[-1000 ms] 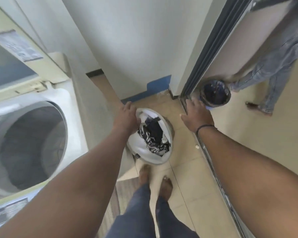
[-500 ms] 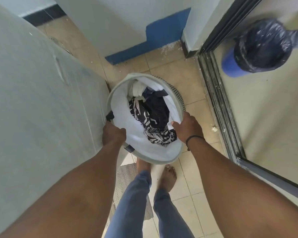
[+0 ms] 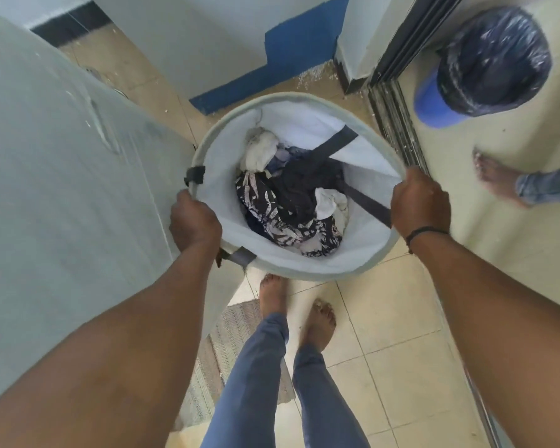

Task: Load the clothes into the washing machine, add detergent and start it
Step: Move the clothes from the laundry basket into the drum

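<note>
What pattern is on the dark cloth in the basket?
White leaf-like prints on dark navy cloth, seen in the head view.

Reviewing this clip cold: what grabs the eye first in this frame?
The round laundry basket at centre, gripped at its rim by the left hand and right hand, with dark patterned clothes piled inside. Next, the blue bin with its dark liner, upper right.

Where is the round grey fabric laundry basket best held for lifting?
By its stiff rim, from opposite sides. The round grey fabric laundry basket has soft walls, and its dark strap handles hang loose. The left hand and right hand each have a grip on the rim, a sound choice.
</note>
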